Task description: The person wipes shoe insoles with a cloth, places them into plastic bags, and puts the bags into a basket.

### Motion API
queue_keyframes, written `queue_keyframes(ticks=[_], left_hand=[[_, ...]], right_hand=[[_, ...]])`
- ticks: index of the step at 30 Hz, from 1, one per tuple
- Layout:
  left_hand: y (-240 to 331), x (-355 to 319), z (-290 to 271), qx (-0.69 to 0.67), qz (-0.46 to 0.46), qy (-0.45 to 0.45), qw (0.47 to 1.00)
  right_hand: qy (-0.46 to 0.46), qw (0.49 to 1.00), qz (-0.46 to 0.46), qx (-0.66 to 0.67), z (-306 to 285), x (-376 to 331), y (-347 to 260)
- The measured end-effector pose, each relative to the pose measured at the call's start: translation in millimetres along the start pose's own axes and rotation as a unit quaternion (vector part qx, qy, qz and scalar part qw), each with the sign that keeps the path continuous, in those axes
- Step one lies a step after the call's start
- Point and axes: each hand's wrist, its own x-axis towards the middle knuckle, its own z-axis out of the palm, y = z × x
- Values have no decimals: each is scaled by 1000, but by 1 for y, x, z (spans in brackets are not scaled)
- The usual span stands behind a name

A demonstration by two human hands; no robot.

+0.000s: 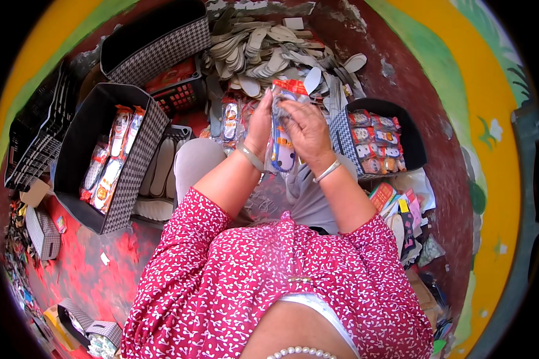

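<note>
At the far left, black crates (39,128) stand stacked near the wall. To their right, the left bin (132,173), black inside with a checked outer wall, contains red-and-clear wrapped packs (109,179). The rear bin (167,57), of the same pattern, lies tilted above it. Pale insoles (160,167) lie in a tray just beside the left bin. A black basket (182,96) with red contents sits below the rear bin.

At centre, a large heap (254,51) of loose insoles lies beyond the hands. The left hand (259,127) lies along the left side of the packet (283,149), fingers extended and together; whether they clamp it cannot be told. The packet is positioned upright between both hands, above the lap; its wrapper is clear with a red upper end. The right hand (307,127) has its fingers bent and clamped on the packet's upper part.

At right, the right bin (343,140) holds rows of wrapped bundles (374,140). Nearer the body, coloured insoles (404,218) lie in a loose pile.
</note>
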Motion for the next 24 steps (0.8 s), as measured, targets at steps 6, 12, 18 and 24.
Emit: queue_keyframes(ticks=[6,12,18,24], left_hand=[[23,-2,-1,-212,-64,-7,975],[30,-5,2,-260,-96,-53,959],[15,-14,10,-179,-131,-4,975],[23,-24,27,-202,-131,-100,965]], right_hand=[[-59,992,-33,104,-1,-21,-26],[-35,991,-115,53,7,-50,-44],[41,992,-121,-1,8,-19,-26],[111,985,-84,-106,-4,25,16]])
